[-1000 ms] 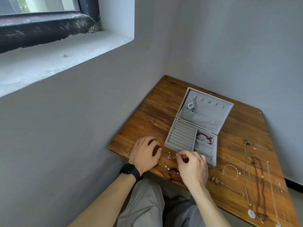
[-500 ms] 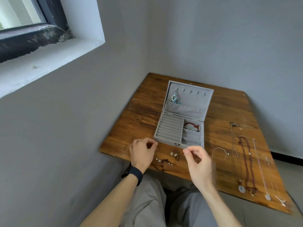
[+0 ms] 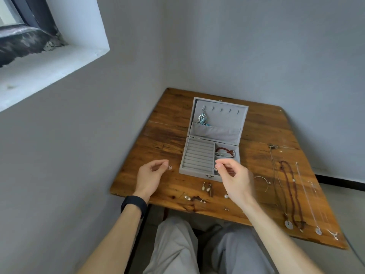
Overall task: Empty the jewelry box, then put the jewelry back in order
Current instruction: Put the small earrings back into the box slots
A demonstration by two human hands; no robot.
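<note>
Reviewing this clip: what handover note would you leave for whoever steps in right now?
Left hand pinches a small silver piece. Right hand pinches a second silver piece at the front of the open grey velvet jewelry box.
In box: red bead bracelet, teal pendant on a lid hook; ring rows bare.
On wooden table: pearl drop earrings, thin silver bangle, dark red bead necklace, silver chains.
Left: box those.

I can read no writing, number or brand anywhere: none on the open grey velvet jewelry box [image 3: 197, 157], none on the black wristband [image 3: 134, 204] I wear.
</note>
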